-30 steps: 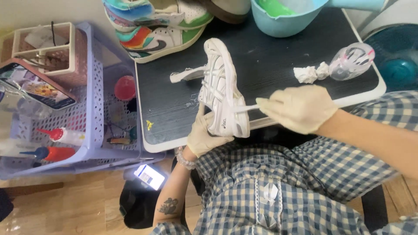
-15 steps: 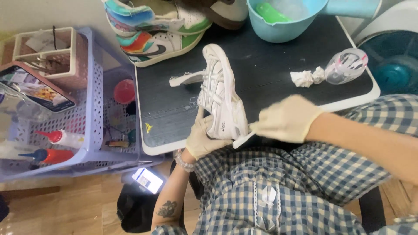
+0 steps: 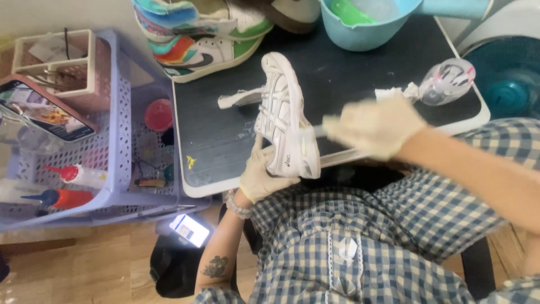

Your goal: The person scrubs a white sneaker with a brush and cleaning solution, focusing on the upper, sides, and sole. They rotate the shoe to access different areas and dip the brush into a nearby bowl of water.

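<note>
white leather sneaker (image 3: 286,121) is sitting tilted at the near edge of the dark desk (image 3: 349,84), heel toward the person. left hand (image 3: 260,175), gloved, is gripping its heel from below. right hand (image 3: 376,125), gloved and blurred, is clenching a thin stick just right of the sneaker.

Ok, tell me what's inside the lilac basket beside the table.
In the lilac basket: a red-lidded jar, two squeeze bottles with red and blue tips, small dark items. A phone and compartmented organiser cover the rest.
</note>
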